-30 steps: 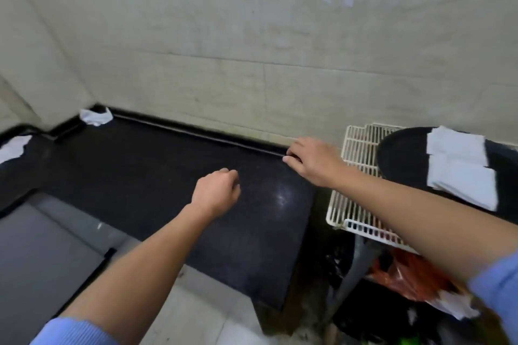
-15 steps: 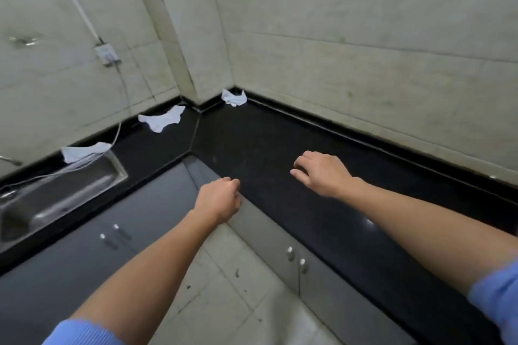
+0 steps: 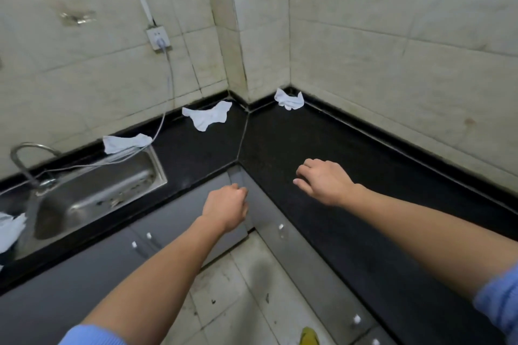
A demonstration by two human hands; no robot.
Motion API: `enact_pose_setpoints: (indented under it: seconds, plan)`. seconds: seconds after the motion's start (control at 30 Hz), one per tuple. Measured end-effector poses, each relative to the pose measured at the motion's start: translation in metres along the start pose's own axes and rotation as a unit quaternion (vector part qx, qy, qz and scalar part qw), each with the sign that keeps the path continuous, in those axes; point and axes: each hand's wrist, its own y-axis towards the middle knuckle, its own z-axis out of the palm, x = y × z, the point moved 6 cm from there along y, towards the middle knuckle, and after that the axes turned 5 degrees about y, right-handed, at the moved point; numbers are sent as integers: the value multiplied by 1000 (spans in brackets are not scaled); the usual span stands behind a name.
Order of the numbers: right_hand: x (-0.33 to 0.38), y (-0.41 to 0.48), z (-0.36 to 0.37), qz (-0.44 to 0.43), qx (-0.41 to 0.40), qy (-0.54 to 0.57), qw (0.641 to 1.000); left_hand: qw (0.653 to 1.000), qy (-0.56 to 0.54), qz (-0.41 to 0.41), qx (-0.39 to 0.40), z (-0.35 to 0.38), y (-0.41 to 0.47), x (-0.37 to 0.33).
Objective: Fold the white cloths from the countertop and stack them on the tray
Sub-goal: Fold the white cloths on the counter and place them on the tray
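White cloth [image 3: 290,100] in the far corner, second white cloth [image 3: 208,117] to its left, black speckled surface [image 3: 314,137], my pale blue sleeve [image 3: 501,300], grey cabinet doors [image 3: 70,288], silvery sink [image 3: 98,199], cream wall tiles [image 3: 392,36] with faint veining, off-white floor tiles [image 3: 232,288] flecked dark

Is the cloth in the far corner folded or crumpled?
Crumpled: the corner cloth lies bunched on the countertop, edges ragged, no neat folds.
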Motion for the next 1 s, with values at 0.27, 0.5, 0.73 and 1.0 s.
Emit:
enact_pose_setpoints:
  seconds: [0.27,0.5,0.73,1.0]
  plan:
    - [-15,160,28,-30,25,18,999,998,7,-55,8,1,98,99]
    - [-16,265,66,-28,56,17,998,998,-16,-62,27,37,169,177]
    - [-48,367,111,77,79,19,994,1000,-21,13,12,66,284,255]
    - [-104,417,131,211,85,37,973,993,-39,109,11,75,401,290]
